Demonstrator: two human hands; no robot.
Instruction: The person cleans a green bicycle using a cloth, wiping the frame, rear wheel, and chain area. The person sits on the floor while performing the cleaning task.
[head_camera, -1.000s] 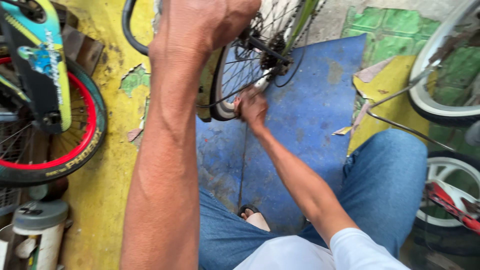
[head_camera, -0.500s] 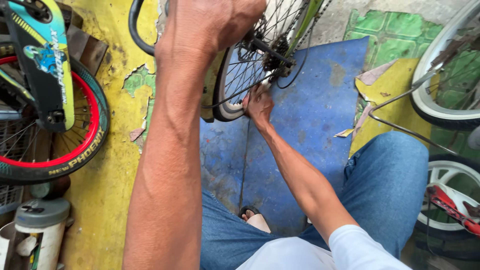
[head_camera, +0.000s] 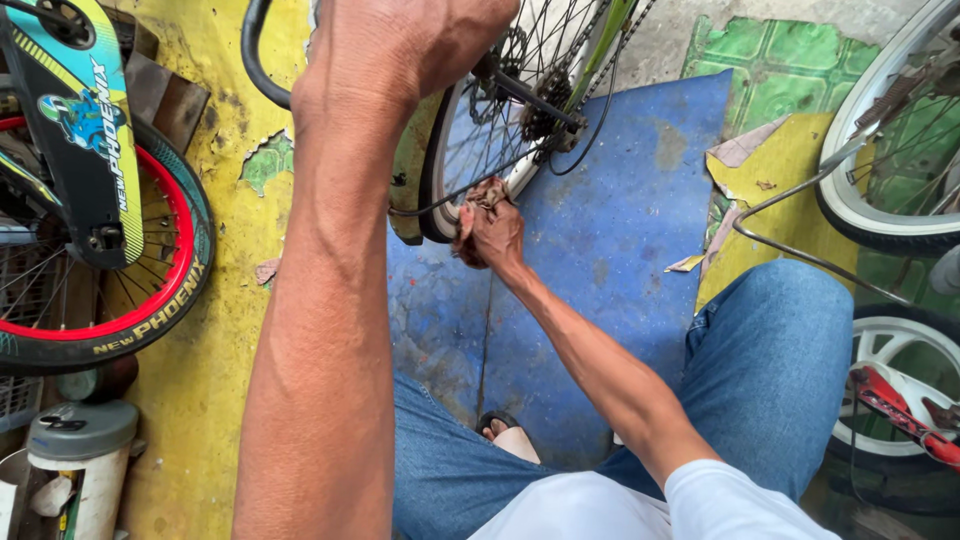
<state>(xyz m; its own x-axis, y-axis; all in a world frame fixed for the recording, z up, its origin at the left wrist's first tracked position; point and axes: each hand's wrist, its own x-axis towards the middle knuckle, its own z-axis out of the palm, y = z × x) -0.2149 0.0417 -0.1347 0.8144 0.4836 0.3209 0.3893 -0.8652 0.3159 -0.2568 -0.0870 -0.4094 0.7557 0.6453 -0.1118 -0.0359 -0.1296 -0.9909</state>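
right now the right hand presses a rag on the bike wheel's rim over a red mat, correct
Not quite: the mat is blue, not red, as the head view shows. The right hand does press a rag on the bike wheel's rim.

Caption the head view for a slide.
Right hand presses a brown rag to a bicycle wheel's rim; left hand grips up top.

Left hand (head_camera: 400, 45) raised, gripping tyre (head_camera: 262, 70); right hand (head_camera: 492, 228) below it, holding rag (head_camera: 487, 192) at wheel (head_camera: 480, 150); small bike's wheel (head_camera: 130, 300) far left; mat (head_camera: 620, 230) beneath.
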